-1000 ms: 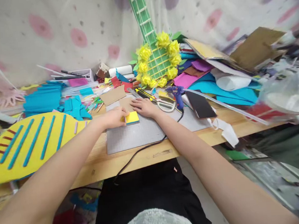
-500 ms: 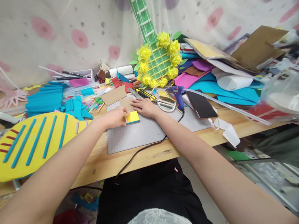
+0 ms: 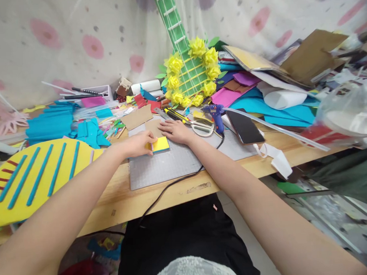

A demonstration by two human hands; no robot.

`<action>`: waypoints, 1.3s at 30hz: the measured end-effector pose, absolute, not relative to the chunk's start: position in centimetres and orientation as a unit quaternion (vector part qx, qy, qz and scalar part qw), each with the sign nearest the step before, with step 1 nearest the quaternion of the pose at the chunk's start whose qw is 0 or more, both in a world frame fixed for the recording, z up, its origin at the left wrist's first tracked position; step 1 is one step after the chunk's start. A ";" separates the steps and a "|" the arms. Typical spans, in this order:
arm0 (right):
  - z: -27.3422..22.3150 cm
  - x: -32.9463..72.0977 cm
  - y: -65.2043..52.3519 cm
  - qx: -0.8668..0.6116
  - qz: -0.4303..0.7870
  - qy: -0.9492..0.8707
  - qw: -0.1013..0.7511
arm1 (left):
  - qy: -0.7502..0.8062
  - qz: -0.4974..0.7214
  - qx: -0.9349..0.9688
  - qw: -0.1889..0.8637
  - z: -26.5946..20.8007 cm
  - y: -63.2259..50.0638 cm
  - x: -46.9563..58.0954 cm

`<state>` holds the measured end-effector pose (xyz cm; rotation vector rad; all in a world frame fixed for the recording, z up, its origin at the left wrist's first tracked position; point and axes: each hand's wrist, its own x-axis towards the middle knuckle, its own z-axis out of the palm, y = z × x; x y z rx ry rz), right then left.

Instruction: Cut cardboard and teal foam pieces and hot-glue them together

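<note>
A yellow board with blue strips point(image 3: 38, 179) lies at far left on the desk point(image 3: 111, 188). The left forearm angles in past it, the left hand point(image 3: 139, 144) pinching the near-left end of a small yellow-topped block point(image 3: 160, 143) on the gray cutting mat point(image 3: 160, 170). Just beyond, the right hand point(image 3: 177, 131) rests palm down, fingers extended, slightly parted, near a hot glue gun point(image 3: 216, 115).

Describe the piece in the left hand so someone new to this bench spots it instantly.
On the wooden table, find the gray cutting mat in front of the person. Toward its left side, the left hand holds the left end of a small rectangular piece. Its yellow top and blue edge set it apart from the brown cardboard farther back.
</note>
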<state>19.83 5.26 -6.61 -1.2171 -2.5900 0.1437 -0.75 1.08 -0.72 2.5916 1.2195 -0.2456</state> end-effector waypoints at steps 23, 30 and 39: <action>-6.6 19.7 5.1 -0.424 0.055 -0.893 0.142 | 0.416 -0.102 0.897 0.108 -0.2 0.5 -0.2; -6.6 19.8 5.1 -0.422 0.054 -0.893 0.144 | 0.413 -0.102 0.899 0.104 -0.2 0.6 -0.2; -6.5 19.9 5.1 -0.420 0.053 -0.895 0.141 | 0.415 -0.101 0.896 0.120 -0.2 0.8 -0.2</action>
